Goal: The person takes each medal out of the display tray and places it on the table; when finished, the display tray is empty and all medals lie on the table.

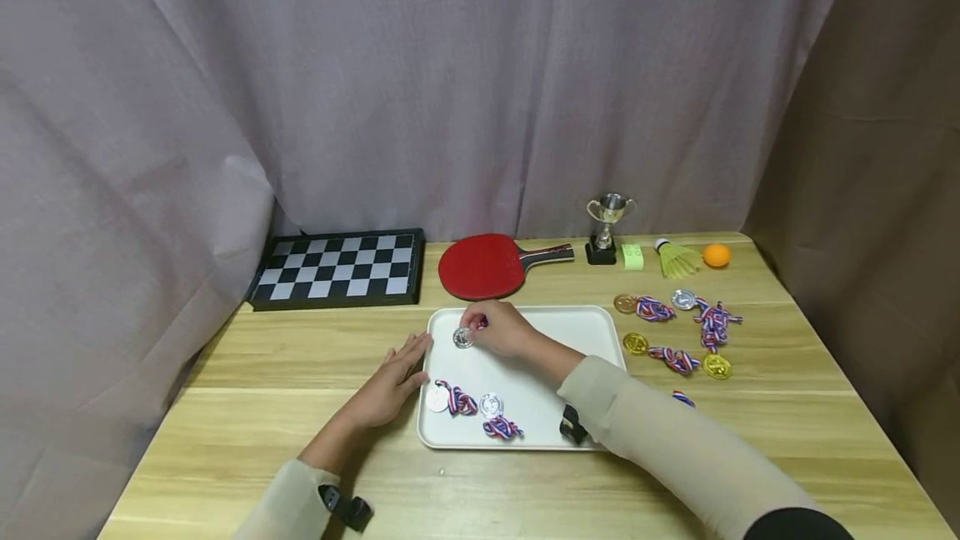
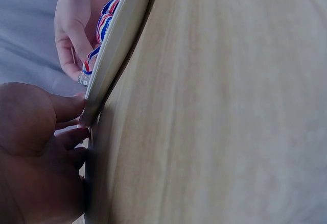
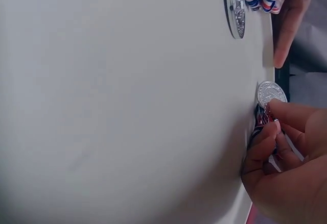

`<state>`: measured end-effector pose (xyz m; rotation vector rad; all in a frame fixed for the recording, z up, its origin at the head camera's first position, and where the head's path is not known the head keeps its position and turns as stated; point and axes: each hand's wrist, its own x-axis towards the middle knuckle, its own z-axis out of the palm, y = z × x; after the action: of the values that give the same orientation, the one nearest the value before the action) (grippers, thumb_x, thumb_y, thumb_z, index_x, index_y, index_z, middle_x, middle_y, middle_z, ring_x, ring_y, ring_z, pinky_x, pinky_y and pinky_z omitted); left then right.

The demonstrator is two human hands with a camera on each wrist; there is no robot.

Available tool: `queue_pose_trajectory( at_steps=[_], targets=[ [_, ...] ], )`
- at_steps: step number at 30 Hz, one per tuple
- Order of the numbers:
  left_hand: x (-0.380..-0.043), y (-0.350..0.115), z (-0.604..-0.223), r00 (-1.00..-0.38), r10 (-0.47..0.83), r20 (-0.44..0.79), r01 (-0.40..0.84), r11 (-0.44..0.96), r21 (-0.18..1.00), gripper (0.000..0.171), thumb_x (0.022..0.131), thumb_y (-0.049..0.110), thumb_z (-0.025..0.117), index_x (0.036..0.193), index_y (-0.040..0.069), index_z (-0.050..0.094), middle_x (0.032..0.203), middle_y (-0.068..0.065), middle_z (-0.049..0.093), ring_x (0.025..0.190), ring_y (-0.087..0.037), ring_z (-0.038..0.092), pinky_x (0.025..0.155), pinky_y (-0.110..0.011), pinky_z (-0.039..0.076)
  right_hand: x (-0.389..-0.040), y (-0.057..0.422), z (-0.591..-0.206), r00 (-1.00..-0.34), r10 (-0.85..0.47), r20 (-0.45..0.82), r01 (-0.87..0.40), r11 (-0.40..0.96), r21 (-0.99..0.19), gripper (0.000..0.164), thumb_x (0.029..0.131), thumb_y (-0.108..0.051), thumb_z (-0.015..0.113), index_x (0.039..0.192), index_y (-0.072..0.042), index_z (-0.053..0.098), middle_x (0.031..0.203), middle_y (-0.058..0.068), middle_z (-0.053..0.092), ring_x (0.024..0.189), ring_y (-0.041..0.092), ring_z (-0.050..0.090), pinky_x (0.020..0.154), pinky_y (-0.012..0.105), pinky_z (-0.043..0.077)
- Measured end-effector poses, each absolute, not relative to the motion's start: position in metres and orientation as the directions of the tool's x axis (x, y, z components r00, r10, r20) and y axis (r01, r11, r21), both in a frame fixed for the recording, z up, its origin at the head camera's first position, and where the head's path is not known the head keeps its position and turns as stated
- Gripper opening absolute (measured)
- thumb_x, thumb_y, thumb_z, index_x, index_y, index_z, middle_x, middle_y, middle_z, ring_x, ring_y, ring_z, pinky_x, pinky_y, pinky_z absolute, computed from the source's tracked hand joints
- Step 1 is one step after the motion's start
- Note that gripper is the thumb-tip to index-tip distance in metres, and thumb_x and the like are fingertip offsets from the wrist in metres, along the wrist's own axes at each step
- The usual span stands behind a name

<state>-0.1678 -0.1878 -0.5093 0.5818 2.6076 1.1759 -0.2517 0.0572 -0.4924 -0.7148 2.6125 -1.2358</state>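
My right hand (image 1: pixel 498 327) pinches a silver medal (image 3: pixel 272 95) by its red, white and blue ribbon (image 3: pixel 261 118), over the far left part of a white tray (image 1: pixel 555 327). The medal's disc sticks out past the fingertips. My left hand (image 1: pixel 386 386) rests at the tray's left edge, its fingers fairly straight and the fingertips right at the rim. Two more silver medals lie near the tray's front left: one disc (image 1: pixel 437 399) has its ribbon bunched to the right, the other disc (image 1: pixel 491 405) has its ribbon below.
Right of the tray lie a bronze medal (image 1: pixel 625 303), a silver medal (image 1: pixel 684 299) and gold medals (image 1: pixel 635 343). Along the back stand a chessboard (image 1: pixel 337 269), red paddle (image 1: pixel 482 267), trophy (image 1: pixel 606 227), green block (image 1: pixel 632 257), shuttlecock (image 1: pixel 677 259) and orange ball (image 1: pixel 716 255).
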Motion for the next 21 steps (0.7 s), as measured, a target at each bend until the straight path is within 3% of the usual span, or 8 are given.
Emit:
queue_pose_trajectory(
  at_steps=[11,21],
  targets=[
    [-0.166,-0.188,-0.507,-0.907,0.417,-0.061,0.236,0.623,0.746,0.06,0.108,0.011,0.05,0.163,0.003,0.025,0.17,-0.013,0.022,0.159,-0.034,0.008,0.127,-0.057,-0.003,-0.229,0.09,-0.47,-0.885,-0.464,-0.04,-0.239,0.526,-0.816,0.006,0.091,-0.008,0.077,0.095,-0.011,0.075,0.084,-0.003,0.068,0.08,0.011,0.06,0.074,0.027,0.05],
    [-0.167,-0.19,-0.509,-0.902,0.43,-0.043,0.258,0.615,0.745,0.06,0.108,0.01,0.05,0.162,0.002,0.025,0.17,-0.014,0.021,0.159,-0.036,0.009,0.127,-0.059,-0.002,-0.197,0.152,-0.455,-0.889,-0.456,0.039,-0.267,0.447,-0.854,0.004,0.095,-0.014,0.074,0.096,-0.01,0.073,0.091,0.0,0.071,0.087,0.015,0.062,0.083,0.032,0.051]
  ],
)
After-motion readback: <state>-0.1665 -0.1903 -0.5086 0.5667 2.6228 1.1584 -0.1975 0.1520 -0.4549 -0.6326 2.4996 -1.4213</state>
